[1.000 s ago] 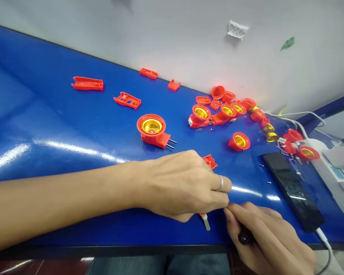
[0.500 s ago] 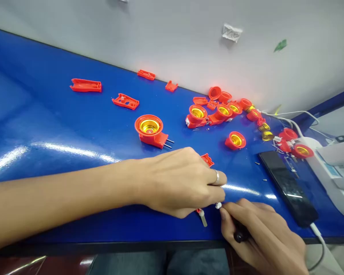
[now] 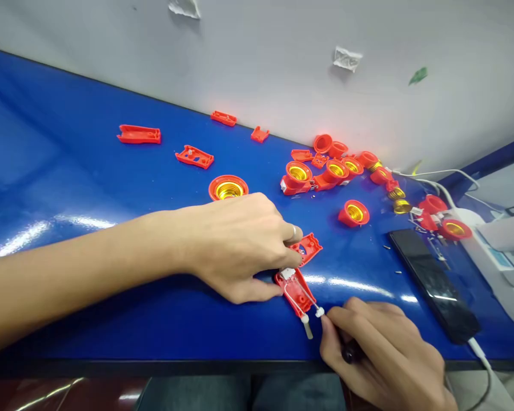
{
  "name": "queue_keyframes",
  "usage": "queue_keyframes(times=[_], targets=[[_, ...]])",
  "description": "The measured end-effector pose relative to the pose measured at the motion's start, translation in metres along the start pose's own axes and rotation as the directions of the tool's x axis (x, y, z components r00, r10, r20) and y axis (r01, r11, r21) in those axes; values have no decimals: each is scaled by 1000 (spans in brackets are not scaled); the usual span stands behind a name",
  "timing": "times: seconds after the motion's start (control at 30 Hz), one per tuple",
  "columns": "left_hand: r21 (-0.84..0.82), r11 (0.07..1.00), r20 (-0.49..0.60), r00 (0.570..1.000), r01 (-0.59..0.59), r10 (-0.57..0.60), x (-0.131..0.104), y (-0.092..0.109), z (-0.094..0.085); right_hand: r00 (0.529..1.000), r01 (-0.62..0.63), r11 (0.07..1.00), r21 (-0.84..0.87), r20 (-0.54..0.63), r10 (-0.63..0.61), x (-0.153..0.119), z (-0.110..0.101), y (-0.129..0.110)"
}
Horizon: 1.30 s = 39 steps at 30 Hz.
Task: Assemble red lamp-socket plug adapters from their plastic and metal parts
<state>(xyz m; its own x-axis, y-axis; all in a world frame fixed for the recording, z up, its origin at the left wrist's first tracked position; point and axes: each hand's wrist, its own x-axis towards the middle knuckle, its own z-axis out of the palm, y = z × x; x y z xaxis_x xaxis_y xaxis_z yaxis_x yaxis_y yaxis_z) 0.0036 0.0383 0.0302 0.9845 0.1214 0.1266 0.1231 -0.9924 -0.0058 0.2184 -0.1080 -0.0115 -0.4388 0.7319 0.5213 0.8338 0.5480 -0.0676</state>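
Red socket-adapter half-shell [image 3: 297,295] near front edge of desk [image 3: 154,337], pinched by upper end in left hand [image 3: 240,251]. White terminal cap [image 3: 320,312] pinched in right hand [image 3: 377,348], dark handle [image 3: 349,353] tucked underneath. Could tear wire [image 3: 307,291] loose by tugging too hard.

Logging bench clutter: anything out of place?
Two small metal bits, possibly screws, lie loose on the bench beside the phone, apart from the red housing, so they look dropped. No clear damage shows.

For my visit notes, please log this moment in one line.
left hand: touching red housing | right hand: holding dark object, near white piece
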Motion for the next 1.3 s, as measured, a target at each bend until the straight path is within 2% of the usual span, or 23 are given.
queue_keyframes(times=[0.2,0.73,0.93,1.13,1.3], targets=[[-26,1000,-5,1000,-14,14,1,1,2,1000,11,1000,-1,22,-11,8,6,2],[-43,999,-2,1000,-23,23,0,-1,4,999,-4,1000,-9,39,4,7,8,2],[-55,998,-11,1000,-23,22,-1,0,5,997,-36,997,66,76,31,3,6,4],[-52,999,5,1000,-11,12,-1,1,4,998,7,1000,3,67,-8,4,5,3],[-59,998,-25,1000,-20,18,-1,0,5,993,-16,1000,14,113,14,4,5,4]])
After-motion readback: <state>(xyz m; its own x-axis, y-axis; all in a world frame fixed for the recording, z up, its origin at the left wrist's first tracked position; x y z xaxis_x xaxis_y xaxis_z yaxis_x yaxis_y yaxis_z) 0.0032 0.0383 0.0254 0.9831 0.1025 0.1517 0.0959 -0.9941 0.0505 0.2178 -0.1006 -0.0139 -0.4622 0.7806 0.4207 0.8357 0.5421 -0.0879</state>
